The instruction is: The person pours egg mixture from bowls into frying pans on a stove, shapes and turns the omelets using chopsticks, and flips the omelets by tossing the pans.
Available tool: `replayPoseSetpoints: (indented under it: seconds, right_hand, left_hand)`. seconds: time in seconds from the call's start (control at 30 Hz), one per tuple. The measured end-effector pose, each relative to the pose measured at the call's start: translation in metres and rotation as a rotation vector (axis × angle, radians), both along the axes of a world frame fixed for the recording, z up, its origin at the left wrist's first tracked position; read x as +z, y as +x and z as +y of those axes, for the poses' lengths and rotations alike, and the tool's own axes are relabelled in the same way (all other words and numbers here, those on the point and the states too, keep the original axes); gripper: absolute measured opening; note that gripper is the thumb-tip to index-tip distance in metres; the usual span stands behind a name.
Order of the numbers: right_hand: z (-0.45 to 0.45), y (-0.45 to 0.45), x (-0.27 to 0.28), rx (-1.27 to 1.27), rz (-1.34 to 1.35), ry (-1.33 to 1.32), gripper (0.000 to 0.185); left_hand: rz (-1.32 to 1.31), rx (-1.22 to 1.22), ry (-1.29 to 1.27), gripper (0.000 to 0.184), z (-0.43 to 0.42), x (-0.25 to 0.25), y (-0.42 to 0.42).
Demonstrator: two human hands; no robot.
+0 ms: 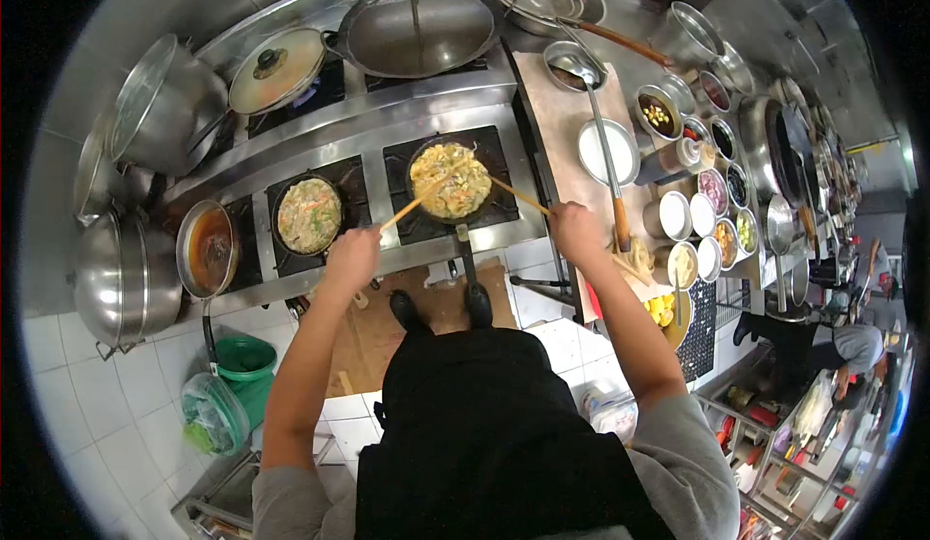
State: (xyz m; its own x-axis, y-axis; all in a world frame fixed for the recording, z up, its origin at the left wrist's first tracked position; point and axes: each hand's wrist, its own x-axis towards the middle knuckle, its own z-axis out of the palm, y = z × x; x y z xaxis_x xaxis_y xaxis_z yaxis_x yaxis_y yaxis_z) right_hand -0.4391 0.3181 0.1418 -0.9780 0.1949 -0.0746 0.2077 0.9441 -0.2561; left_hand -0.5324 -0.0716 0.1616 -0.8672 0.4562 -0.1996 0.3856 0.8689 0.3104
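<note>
My left hand [353, 257] is closed around a wooden stick [402, 213], whose tip reaches into the food in the right-hand pan. My right hand [578, 230] grips another wooden stick [521, 196], slanting from the right towards the same pan. Yellow noodle-like food with orange bits [449, 180] fills this dark pan, which sits on a front burner with its handle [466, 249] pointing at my body. On the burner to its left, a second pan holds a pale mixture with green bits [310, 216]; neither hand touches it.
A lidded pan [276, 70] and a wide wok [419, 31] stand on the rear burners. At the left are a pan of brown liquid [208, 247] and large pots. The right counter holds a white bowl [608, 152], a long ladle and several ingredient containers. Another person [852, 346] is far right.
</note>
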Motion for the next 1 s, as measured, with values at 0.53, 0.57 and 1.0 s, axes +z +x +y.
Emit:
replayPoseSetpoints:
  seconds: [0.53,0.57,1.0]
  right_hand:
    - [-0.018,0.014,-0.002,-0.017,-0.134,0.062,0.018]
    - [-0.017,0.008,0.002,-0.007,-0.082,0.057,0.018]
    - [-0.014,-0.059,-0.013,0.006,-0.056,0.059,0.018]
  left_hand:
    - [0.052,-0.006,-0.06,0.017,0.003,-0.018,0.004]
    - [0.068,0.004,-0.055,0.017,0.002,-0.021,0.003]
    - [0.101,0.088,-0.066,0.017,-0.042,-0.015,0.004]
